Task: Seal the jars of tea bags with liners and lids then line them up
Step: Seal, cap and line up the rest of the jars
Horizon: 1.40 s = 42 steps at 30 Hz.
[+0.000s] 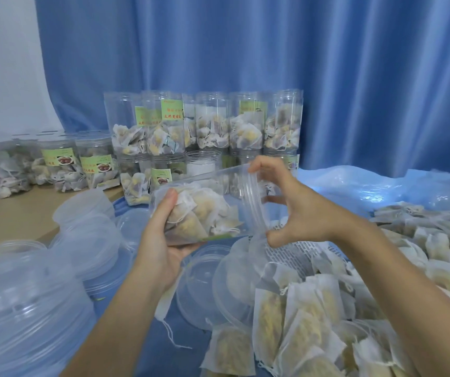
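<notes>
We hold the jar (199,210) tipped on its side above the middle of the worktop, tea bags showing through its clear wall. Our left hand (161,240) wraps around its base; our right hand (294,208) pinches the rim of the mouth between thumb and fingers, and whether a thin liner sits under them we cannot tell. Loose lids (88,235) lie piled towards the left edge, and loose tea bags (313,317) heap at the right. Along the far edge stand filled jars (205,123), stacked in two tiers, the top ones seemingly uncapped, beside capped jars (63,161) at the far left. We judge the work partway done.
</notes>
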Available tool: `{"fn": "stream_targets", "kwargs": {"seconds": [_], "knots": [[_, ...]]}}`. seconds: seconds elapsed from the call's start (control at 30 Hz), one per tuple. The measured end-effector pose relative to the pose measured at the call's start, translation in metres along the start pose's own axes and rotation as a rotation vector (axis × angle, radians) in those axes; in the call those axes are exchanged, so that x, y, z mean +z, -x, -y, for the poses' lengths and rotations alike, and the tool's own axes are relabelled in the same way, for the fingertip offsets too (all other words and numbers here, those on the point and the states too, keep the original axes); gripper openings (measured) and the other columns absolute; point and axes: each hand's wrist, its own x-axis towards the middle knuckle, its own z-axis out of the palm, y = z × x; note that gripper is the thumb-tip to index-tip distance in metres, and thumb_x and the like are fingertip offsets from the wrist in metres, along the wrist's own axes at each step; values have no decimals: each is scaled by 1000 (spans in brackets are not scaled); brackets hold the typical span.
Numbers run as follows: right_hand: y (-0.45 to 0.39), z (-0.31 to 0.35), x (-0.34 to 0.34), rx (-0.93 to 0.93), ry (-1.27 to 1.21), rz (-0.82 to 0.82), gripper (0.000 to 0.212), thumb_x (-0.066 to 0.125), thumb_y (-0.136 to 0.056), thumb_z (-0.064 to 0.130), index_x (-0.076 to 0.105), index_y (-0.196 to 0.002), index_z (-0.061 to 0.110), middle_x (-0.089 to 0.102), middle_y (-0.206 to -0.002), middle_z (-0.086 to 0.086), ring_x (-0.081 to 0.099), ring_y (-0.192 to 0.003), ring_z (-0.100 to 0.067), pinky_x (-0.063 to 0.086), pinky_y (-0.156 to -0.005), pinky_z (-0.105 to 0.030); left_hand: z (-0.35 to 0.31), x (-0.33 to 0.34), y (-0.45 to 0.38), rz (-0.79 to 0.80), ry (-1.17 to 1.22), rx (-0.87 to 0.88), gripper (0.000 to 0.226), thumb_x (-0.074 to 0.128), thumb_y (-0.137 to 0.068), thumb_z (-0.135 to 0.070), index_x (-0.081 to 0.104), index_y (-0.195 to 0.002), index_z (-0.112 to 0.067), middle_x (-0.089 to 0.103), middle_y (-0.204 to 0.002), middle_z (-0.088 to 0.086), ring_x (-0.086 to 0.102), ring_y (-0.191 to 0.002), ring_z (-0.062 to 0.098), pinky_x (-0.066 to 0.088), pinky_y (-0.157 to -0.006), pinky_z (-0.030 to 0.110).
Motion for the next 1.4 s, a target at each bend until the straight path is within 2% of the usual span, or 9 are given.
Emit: {"fn": "stream_targets", "kwargs": {"seconds": [0.23,0.4,0.6,0.8,0.93,1.03,1.13,1.27,1.4], "knots": [[-1,4,2,301,-213,-158,71,70,-52,61,41,-117,58,65,-95,3,70,-66,-17,59,-57,-34,3,1,2,1,26,42,45,67,-61,-42,68,-99,-19,73,-100,6,70,-93,25,54,-80,48],[-3,15,0,163,43,-90,105,80,-46,67,16,-129,71,33,-140,30,41,-129,-3,44,-101,-44,4,1,2,13,34,11,49,65,-63,-48,66,-104,-22,71,-108,6,68,-98,27,57,-69,45],[-1,13,14,117,255,-238,84,71,-49,75,30,-123,68,41,-129,28,48,-111,-8,50,-90,-47,9,-2,1,34,34,-3,49,64,-65,-48,67,-104,-18,72,-105,10,69,-96,31,58,-63,43],[-7,12,18,106,-385,-324,134,88,-42,39,1,-142,53,33,-146,13,51,-120,1,47,-100,-35,-2,-9,-8,95,99,-17,52,61,-70,-61,71,-104,-22,71,-108,12,68,-97,34,57,-69,48],[-13,16,30,131,-437,-342,124,88,-38,43,24,-145,34,51,-130,20,52,-117,2,46,-100,-28,-6,-3,-6,147,95,-158,67,59,-69,-68,65,-114,-19,69,-111,16,67,-99,35,54,-81,54],[-15,22,30,134,-424,-504,103,87,-37,50,44,-129,40,58,-115,29,55,-109,7,48,-91,-23,-10,12,0,31,-143,-112,52,55,-78,-62,65,-112,-23,73,-100,7,70,-90,27,54,-77,42],[-15,30,29,158,-345,-602,106,90,-33,50,45,-129,38,57,-116,29,53,-107,11,45,-90,-19,-25,23,5,-118,-543,297,54,60,-88,-11,43,-133,-35,55,-131,-3,53,-113,15,46,-79,30],[-16,49,36,160,-435,-623,90,92,-36,42,57,-118,31,67,-110,18,62,-101,2,52,-87,-25,-51,31,17,278,-1122,418,104,79,-51,-24,25,-137,-48,28,-151,-8,25,-140,19,32,-110,46],[-30,78,49,53,-545,-505,84,91,-41,35,59,-118,24,69,-111,11,63,-105,-4,51,-84,-16,-92,25,36,339,-948,475,117,93,-45,-15,27,-141,-30,53,-131,-14,49,-123,3,44,-100,27]]}}
